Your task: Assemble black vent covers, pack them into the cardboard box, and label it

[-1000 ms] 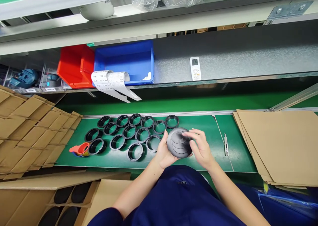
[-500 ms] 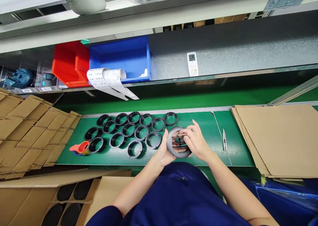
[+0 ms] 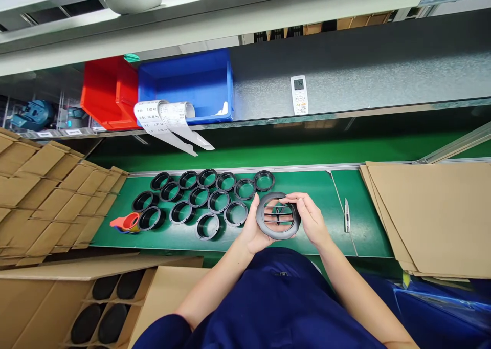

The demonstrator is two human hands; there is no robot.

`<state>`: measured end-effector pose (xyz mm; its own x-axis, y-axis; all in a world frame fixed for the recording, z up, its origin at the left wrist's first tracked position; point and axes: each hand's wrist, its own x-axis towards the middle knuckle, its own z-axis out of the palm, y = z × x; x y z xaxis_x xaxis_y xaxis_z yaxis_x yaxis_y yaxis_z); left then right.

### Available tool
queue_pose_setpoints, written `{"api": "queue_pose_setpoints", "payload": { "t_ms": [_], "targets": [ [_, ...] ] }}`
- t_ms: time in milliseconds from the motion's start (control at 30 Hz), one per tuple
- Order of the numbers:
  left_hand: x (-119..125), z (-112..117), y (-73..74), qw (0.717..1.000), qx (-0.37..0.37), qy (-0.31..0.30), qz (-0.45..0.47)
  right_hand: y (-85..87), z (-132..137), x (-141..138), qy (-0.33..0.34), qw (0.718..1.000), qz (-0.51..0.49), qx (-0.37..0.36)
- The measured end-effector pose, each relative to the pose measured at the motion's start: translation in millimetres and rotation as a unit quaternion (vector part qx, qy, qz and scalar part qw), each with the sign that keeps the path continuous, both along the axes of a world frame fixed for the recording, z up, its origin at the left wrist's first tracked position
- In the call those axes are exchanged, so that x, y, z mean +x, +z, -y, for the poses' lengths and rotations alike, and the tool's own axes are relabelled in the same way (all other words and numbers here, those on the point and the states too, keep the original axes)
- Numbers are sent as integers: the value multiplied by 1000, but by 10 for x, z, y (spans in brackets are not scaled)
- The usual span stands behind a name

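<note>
The left hand and right hand hold a black slatted vent grille, fingers curled around its rim. Black plastic rings lie beside it on the green counter.

The left hand and the right hand hold together a round black grille ring, one hand on each side of it. Many black plastic rings lie in rows on the green bench, just beside the left hand. On the right side lies a utility knife, near flat cardboard sheets.
</note>
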<state>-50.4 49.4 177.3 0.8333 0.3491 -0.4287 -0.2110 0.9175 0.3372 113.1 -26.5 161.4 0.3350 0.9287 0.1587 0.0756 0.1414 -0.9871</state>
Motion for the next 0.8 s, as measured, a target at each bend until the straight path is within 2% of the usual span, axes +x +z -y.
{"api": "queue_pose_setpoints", "payload": {
  "t_ms": [133, 200, 333, 400, 467, 600, 800],
  "targets": [
    [39, -8, -11, 1000, -8, 3, -9, -13, -10, 41, 4, 1000, 8, -4],
    [48, -32, -44, 999, -35, 35, -18, -56, -3, 17, 34, 998, 47, 14],
    [-14, -79, -188, 983, -100, 135, -72, -280, 47, -134, 136, 968, 205, 37],
    [-81, -82, -252, 978, -117, 141, -103, -400, 66, -200, 157, 964, 213, 19],
    [-149, -74, -271, 978, -125, 130, -108, -459, 56, -220, 148, 971, 185, 7],
    [-223, -86, -177, 987, -98, 109, -64, -350, -97, -151, 121, 972, 200, 29],
    [-221, -155, -43, 991, -12, 98, -89, -43, -413, -105, 150, 926, 340, 64]
  ]
}}
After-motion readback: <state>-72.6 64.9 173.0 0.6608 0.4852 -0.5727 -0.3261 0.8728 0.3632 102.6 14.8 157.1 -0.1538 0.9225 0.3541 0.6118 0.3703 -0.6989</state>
